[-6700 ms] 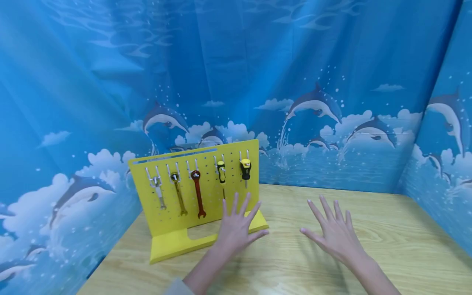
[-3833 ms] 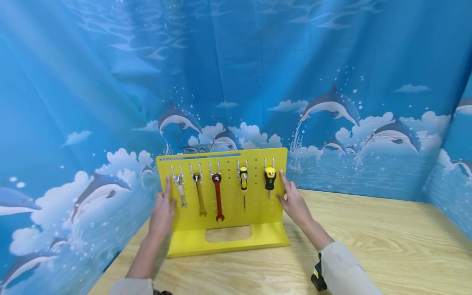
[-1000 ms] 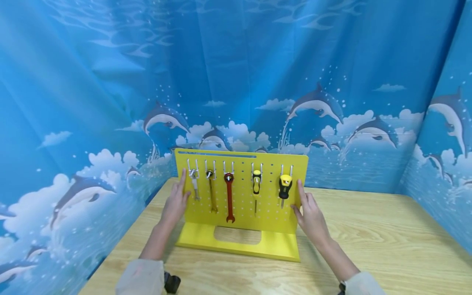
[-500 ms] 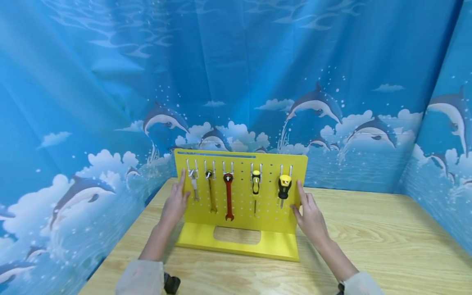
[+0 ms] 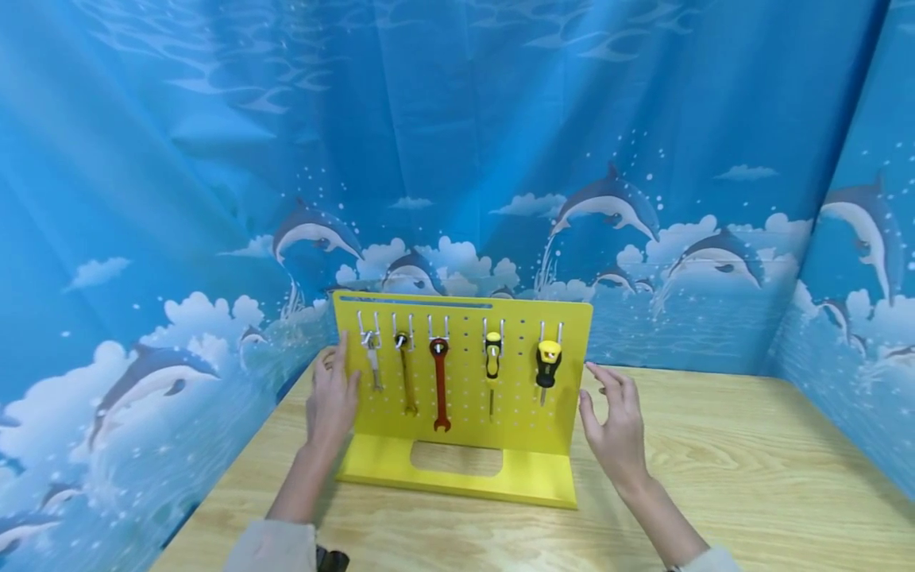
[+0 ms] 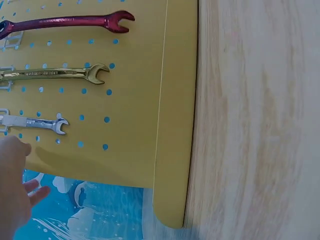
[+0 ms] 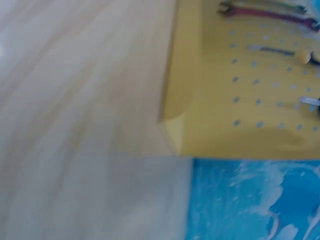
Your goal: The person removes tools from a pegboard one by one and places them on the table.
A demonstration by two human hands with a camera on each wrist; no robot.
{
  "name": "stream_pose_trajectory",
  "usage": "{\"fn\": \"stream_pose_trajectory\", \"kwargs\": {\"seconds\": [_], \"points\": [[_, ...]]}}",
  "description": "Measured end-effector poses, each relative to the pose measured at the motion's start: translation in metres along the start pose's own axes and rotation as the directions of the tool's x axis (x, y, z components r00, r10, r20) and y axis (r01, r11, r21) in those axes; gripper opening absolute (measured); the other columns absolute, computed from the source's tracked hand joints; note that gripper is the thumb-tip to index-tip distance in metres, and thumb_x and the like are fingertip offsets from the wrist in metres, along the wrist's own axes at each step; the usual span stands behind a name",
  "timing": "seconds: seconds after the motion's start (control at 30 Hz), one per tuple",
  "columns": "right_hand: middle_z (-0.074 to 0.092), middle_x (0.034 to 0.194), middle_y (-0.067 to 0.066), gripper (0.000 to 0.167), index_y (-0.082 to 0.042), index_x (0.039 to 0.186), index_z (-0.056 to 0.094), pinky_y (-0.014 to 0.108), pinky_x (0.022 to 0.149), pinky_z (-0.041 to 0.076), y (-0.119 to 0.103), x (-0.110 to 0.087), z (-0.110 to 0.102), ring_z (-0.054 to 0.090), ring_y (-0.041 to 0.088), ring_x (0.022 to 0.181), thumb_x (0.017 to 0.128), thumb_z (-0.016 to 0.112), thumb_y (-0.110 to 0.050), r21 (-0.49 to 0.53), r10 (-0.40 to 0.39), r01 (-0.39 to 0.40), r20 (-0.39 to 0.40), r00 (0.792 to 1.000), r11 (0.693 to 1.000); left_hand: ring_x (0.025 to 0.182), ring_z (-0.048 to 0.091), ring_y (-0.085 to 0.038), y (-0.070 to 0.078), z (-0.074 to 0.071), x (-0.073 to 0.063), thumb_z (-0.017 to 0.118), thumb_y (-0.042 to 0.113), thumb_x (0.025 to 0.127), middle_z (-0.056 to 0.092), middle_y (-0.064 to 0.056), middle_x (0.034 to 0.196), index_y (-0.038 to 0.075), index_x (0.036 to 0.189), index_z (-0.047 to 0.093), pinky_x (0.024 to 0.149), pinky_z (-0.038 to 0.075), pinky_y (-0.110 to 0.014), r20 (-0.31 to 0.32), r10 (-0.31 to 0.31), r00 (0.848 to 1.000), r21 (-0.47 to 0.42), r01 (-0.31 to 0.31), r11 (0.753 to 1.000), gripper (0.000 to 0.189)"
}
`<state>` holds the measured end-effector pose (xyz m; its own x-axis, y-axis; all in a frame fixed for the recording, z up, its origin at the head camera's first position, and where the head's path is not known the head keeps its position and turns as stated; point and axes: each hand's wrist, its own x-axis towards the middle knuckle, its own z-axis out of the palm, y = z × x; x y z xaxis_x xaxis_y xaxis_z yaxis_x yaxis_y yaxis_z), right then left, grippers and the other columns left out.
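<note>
A yellow pegboard stand [image 5: 475, 405] stands upright on the table, tools hung on its metal hooks. From left to right hang a small silver wrench [image 5: 375, 367], a gold wrench [image 5: 408, 387], a red wrench [image 5: 440, 389], a slim yellow-black screwdriver [image 5: 492, 357] and a stubby one [image 5: 547, 367]. My left hand [image 5: 331, 407] is at the board's left edge, thumb in front, fingers extended; in the left wrist view the hand [image 6: 12, 185] shows beside the silver wrench's hook. Off the right edge, my right hand [image 5: 619, 435] hovers with bent, relaxed fingers, holding nothing.
The wooden table [image 5: 715, 453] extends to the right of the stand and in front of it. Behind and at both sides hangs a blue curtain [image 5: 443, 143] printed with dolphins. The stand's flat base [image 5: 529, 481], with a cut-out, points toward me.
Earlier, the hands reached the stand's sides and it moved right and turned. In the last half second my right hand has drawn off the right edge, and the left fingers have loosened.
</note>
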<state>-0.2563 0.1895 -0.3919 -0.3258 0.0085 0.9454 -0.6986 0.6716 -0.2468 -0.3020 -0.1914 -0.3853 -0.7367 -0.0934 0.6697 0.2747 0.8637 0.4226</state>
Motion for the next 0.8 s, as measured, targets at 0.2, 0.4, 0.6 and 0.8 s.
{"fn": "stream_pose_trajectory", "kwargs": {"seconds": [0.2,0.4,0.6,0.8], "points": [[0.054,0.101,0.02,0.024,0.004,0.103,0.062,0.02,0.075,0.044,-0.031,0.022,0.013,0.052,0.028,0.087,0.085,0.05,-0.006,0.121,-0.125,0.129,-0.044,0.991,0.984,0.059,0.042,-0.023,0.007,-0.004,-0.003,0.056,0.017,0.093,0.038,-0.023,0.123,0.021,0.148,0.018,0.039,0.034,-0.027,-0.077,0.007,0.997,-0.091,-0.014,0.996,0.067],[0.056,0.096,0.013,0.017,0.002,0.096,0.062,0.023,0.069,0.049,-0.066,0.036,0.042,0.055,0.023,0.082,0.081,0.054,0.001,0.225,-0.178,0.169,0.02,0.984,0.96,0.089,0.053,-0.03,0.019,0.0,-0.004,0.058,0.015,0.091,0.046,-0.018,0.113,0.015,0.146,0.025,0.069,0.051,-0.041,-0.086,-0.01,0.996,-0.316,-0.018,0.949,0.063],[0.055,0.093,0.008,0.022,0.0,0.092,0.061,0.021,0.069,0.051,-0.098,0.035,0.084,0.057,0.017,0.08,0.074,0.06,0.013,0.283,-0.141,0.074,0.225,0.964,0.956,0.099,0.054,-0.029,0.03,0.013,-0.002,0.059,0.001,0.088,0.051,-0.018,0.108,0.006,0.14,0.035,0.082,0.05,-0.038,-0.158,-0.069,0.985,-0.503,-0.02,0.864,0.057],[0.055,0.1,0.01,0.027,0.001,0.105,0.057,0.019,0.069,0.051,-0.123,0.032,0.125,0.058,0.02,0.084,0.079,0.061,0.007,0.264,-0.001,-0.154,0.505,0.863,0.952,0.094,0.055,-0.028,0.037,0.021,-0.002,0.059,-0.009,0.083,0.053,-0.017,0.104,0.005,0.136,0.041,0.079,0.05,-0.03,-0.197,-0.153,0.968,-0.58,0.011,0.815,0.058]]}}
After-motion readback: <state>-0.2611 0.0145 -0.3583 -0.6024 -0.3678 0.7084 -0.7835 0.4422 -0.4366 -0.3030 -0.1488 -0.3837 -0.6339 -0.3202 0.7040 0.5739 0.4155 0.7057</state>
